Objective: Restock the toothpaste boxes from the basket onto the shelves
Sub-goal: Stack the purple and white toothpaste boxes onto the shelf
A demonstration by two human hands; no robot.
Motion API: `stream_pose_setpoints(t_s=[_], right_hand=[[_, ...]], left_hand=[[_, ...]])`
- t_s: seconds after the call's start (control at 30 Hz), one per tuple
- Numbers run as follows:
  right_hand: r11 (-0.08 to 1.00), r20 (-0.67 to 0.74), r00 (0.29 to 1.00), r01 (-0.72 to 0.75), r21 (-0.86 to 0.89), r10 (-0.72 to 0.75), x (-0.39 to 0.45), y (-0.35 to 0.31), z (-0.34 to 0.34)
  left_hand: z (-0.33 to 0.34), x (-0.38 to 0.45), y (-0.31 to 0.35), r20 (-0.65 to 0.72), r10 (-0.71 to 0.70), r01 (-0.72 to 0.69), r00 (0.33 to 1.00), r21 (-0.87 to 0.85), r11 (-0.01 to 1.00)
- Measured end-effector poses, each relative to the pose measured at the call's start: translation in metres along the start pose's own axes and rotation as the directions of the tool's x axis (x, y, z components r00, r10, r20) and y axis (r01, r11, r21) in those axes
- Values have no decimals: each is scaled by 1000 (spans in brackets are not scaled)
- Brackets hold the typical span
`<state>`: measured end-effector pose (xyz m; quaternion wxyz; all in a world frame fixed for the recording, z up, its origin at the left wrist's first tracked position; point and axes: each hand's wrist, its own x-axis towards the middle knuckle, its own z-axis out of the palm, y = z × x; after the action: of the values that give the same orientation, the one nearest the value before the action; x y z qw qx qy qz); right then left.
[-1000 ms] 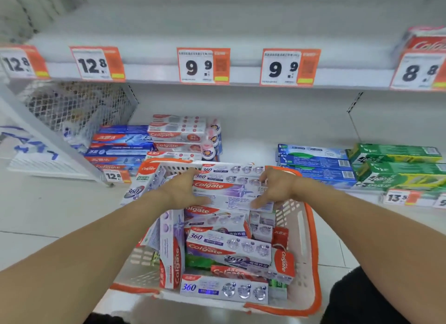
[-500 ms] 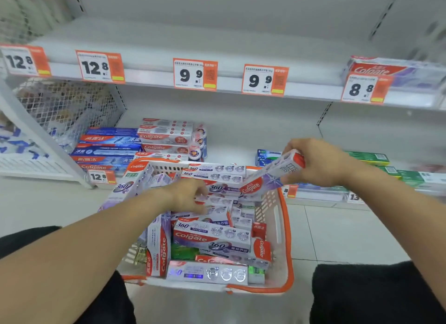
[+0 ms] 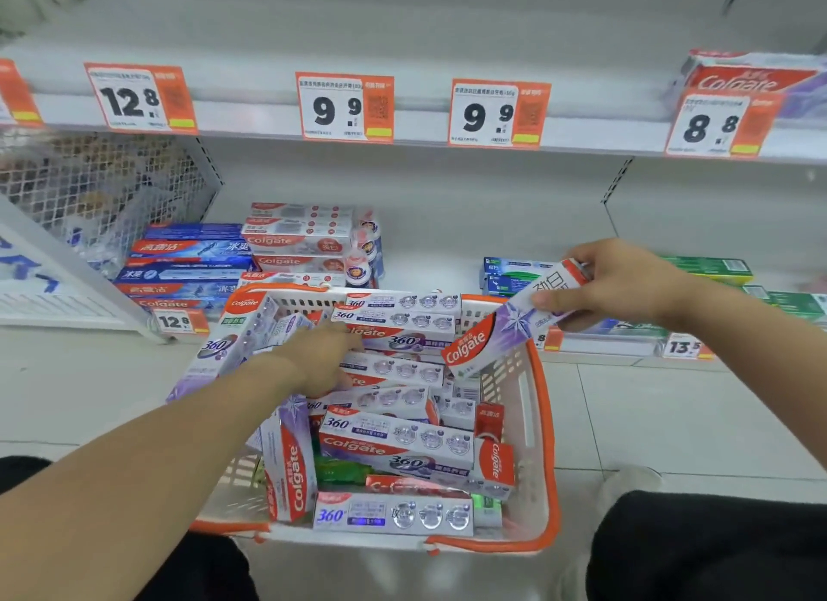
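1. Purple-and-white Colgate box [image 3: 510, 321], tilted with its red end low, held above the right rim of the basket [image 3: 539, 426].
2. Right hand [image 3: 626, 283]: fingers curled around the box's upper end.
3. Left hand [image 3: 320, 354]: inside the basket, resting on the piled toothpaste boxes [image 3: 402, 444]; its grip cannot be told.
4. Lower shelf [image 3: 447, 260] behind carries stacked boxes; upper shelf edge [image 3: 429, 128] bears price tags [image 3: 344, 107].
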<state>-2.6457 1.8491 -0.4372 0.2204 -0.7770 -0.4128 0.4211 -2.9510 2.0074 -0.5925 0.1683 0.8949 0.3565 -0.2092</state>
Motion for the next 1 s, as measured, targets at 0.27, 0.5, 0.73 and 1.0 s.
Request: stream_pose_setpoints(t_s=[0.27, 0.5, 0.73, 1.0], right_hand=[[989, -39, 992, -118, 85, 121, 20, -5, -20], [990, -77, 988, -131, 44, 134, 20, -2, -22], [992, -13, 1000, -3, 128, 5, 11, -6, -32], [772, -142, 976, 218, 597, -165, -5, 7, -61]], left_hand=[[-34, 5, -15, 92, -30, 63, 995, -381, 923], [1, 13, 1, 83, 11, 7, 996, -223, 975], [-57, 1, 44, 6, -137, 86, 991, -804, 589], [-128, -26, 117, -165, 38, -163, 986, -985, -60]])
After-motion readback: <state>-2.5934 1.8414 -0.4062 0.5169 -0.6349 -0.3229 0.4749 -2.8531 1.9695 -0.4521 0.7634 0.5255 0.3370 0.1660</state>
